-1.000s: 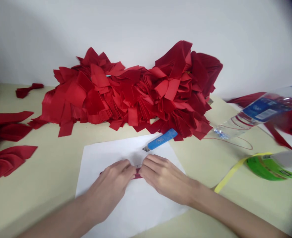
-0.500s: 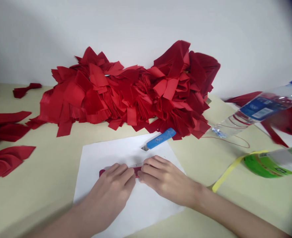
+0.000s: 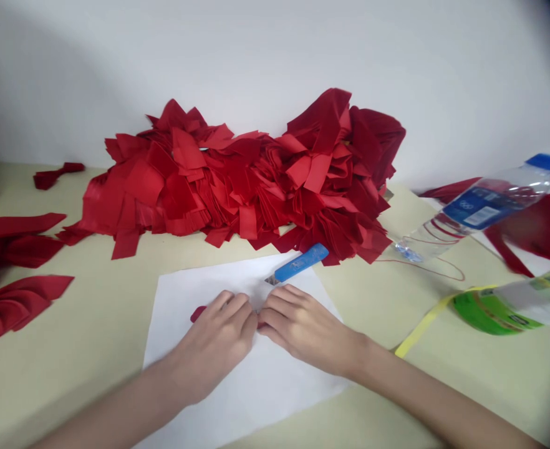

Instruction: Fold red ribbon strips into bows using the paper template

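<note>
Over a white paper sheet (image 3: 256,390), my left hand (image 3: 219,349) and my right hand (image 3: 305,333) meet with curled fingers on a red strip (image 3: 197,313), which looks like fabric. The strip's rounded left end sticks out past my left hand, and a sliver of red shows between the two hands. Most of the strip is hidden under my fingers. Just beyond my right hand, a blue utility knife (image 3: 300,263) lies on the sheet, its blade end pointing left and toward me.
A big heap of red fabric pieces (image 3: 237,187) sits against the wall. More red pieces (image 3: 17,305) lie at the left. On the right are a clear bottle with a blue cap (image 3: 483,209), a green-labelled bottle (image 3: 499,308), a yellow strip (image 3: 419,327) and a thin red thread (image 3: 448,267).
My hands have drawn closer together and a bit farther up the sheet. Less of the red strip shows between them. The whole view has shifted slightly.
</note>
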Demonstrator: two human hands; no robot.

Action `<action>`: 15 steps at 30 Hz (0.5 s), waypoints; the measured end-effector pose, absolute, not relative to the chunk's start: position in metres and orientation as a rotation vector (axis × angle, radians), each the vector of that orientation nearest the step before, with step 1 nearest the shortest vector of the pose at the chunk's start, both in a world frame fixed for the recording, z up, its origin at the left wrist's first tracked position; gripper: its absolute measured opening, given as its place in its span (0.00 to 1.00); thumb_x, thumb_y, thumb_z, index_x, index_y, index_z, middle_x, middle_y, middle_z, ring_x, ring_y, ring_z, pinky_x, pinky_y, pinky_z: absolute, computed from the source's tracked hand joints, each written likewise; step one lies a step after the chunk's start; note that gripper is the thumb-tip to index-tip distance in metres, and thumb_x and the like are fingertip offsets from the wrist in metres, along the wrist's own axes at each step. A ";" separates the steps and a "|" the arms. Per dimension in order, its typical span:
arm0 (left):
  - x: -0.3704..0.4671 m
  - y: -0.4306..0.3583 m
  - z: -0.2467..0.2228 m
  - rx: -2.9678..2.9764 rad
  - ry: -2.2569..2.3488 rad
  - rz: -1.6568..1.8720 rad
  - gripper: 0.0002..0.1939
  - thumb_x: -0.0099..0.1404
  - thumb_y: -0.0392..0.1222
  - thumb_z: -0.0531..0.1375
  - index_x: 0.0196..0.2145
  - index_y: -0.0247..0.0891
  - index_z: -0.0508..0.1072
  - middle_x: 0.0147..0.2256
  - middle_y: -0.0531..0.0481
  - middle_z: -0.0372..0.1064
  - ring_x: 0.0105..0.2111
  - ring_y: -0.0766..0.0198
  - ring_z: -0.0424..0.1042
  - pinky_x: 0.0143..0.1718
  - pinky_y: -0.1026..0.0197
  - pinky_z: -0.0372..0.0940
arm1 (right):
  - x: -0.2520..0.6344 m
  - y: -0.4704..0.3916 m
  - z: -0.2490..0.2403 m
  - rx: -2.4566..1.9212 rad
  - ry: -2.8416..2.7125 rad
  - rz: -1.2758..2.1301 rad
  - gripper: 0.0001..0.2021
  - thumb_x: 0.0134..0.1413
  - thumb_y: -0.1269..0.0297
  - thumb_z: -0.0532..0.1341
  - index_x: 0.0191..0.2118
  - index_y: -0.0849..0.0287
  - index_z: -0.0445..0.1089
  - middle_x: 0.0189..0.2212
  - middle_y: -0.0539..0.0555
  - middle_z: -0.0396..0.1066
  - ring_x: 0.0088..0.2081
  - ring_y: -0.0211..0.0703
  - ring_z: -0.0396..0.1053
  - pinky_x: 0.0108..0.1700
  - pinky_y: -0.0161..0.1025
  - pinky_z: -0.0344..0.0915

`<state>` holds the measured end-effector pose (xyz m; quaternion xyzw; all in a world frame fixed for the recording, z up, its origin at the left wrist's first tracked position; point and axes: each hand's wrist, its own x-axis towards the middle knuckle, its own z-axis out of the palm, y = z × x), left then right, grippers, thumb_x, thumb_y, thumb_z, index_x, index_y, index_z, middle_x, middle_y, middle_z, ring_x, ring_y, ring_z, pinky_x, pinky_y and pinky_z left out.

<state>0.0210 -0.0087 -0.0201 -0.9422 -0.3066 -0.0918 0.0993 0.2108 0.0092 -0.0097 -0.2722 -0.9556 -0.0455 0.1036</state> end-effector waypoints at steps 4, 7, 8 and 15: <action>0.019 -0.004 -0.021 -2.819 -0.955 -0.392 0.10 0.64 0.31 0.51 0.27 0.36 0.67 0.26 0.48 0.65 0.32 0.57 0.62 0.34 0.54 0.56 | 0.206 0.014 -0.016 -0.759 -2.850 -0.348 0.11 0.59 0.70 0.52 0.26 0.63 0.66 0.24 0.54 0.66 0.32 0.44 0.61 0.40 0.42 0.58; 0.019 -0.003 -0.019 -2.844 -0.970 -0.390 0.10 0.64 0.31 0.50 0.27 0.36 0.68 0.27 0.48 0.66 0.33 0.57 0.63 0.35 0.53 0.56 | 0.205 0.016 -0.018 -0.745 -2.874 -0.405 0.10 0.58 0.69 0.54 0.26 0.63 0.65 0.25 0.54 0.66 0.33 0.45 0.62 0.42 0.44 0.58; 0.019 -0.003 -0.019 -2.851 -0.981 -0.385 0.11 0.64 0.30 0.50 0.27 0.36 0.68 0.27 0.48 0.67 0.33 0.57 0.63 0.35 0.53 0.56 | 0.205 0.017 -0.016 -0.740 -2.885 -0.399 0.09 0.58 0.69 0.54 0.27 0.63 0.65 0.25 0.54 0.66 0.34 0.45 0.62 0.43 0.43 0.58; 0.015 0.010 0.002 -3.141 -1.162 -0.552 0.11 0.63 0.32 0.52 0.25 0.38 0.69 0.24 0.53 0.68 0.30 0.62 0.65 0.34 0.58 0.57 | 0.205 0.023 0.020 -0.744 -3.028 -0.020 0.08 0.58 0.69 0.55 0.29 0.63 0.67 0.27 0.53 0.68 0.34 0.43 0.64 0.41 0.40 0.59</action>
